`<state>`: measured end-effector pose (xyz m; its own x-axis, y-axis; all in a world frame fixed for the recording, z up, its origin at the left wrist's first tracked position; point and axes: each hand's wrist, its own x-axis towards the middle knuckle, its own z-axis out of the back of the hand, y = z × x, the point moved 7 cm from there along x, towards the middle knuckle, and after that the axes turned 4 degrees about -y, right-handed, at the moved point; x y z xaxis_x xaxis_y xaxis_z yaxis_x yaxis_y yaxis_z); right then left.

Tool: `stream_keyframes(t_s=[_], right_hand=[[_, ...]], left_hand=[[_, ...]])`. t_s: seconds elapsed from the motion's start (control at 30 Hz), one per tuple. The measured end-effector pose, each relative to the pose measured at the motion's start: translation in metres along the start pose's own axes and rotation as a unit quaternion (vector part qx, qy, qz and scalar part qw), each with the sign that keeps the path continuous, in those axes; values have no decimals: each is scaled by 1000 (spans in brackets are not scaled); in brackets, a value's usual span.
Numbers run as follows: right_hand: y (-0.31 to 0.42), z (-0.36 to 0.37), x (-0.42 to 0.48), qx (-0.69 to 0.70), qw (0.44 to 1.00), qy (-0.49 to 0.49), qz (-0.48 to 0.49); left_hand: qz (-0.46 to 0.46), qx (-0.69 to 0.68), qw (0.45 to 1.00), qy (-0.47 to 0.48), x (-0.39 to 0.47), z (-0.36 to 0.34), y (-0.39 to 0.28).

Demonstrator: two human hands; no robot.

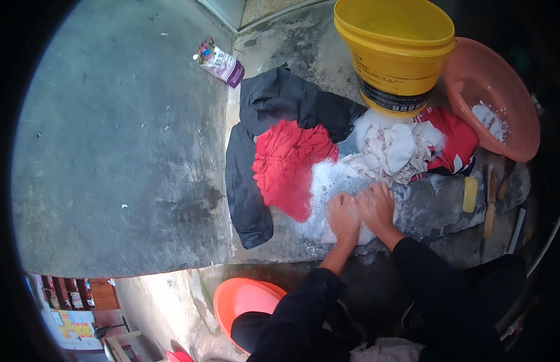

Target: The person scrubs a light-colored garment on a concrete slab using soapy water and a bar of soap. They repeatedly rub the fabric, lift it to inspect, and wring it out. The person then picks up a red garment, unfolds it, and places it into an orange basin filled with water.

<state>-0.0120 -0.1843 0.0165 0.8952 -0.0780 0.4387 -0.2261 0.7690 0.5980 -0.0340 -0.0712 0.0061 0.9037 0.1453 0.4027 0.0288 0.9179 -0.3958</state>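
My left hand (343, 218) and my right hand (376, 207) are side by side on a wet concrete slab (433, 212), fingers curled down into a pale, soapy cloth (366, 236). My hands hide much of the cloth. White suds (332, 181) spread beyond my knuckles. A bunched red garment (289, 167) lies to the left, partly over a dark garment (250, 190). Just past my right hand is a crumpled white garment with a reddish pattern (393, 145). A red garment with white markings (456, 140) lies behind it, to the right.
A yellow bucket (393, 68) stands at the back. Beside it tilts an orange basin (510, 99) holding white powder (488, 120). A yellow soap bar (470, 194) and a wooden stick-like tool (490, 203) lie at right. A purple-white pouch (220, 63) rests by the wall. Another basin (248, 298) sits below.
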Motion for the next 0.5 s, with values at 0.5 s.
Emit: stream_keyframes(t_s=[0.5], right_hand=[[1, 2, -23, 25, 987, 149, -56]], left_hand=[[-24, 23, 999, 23, -35, 7, 4]])
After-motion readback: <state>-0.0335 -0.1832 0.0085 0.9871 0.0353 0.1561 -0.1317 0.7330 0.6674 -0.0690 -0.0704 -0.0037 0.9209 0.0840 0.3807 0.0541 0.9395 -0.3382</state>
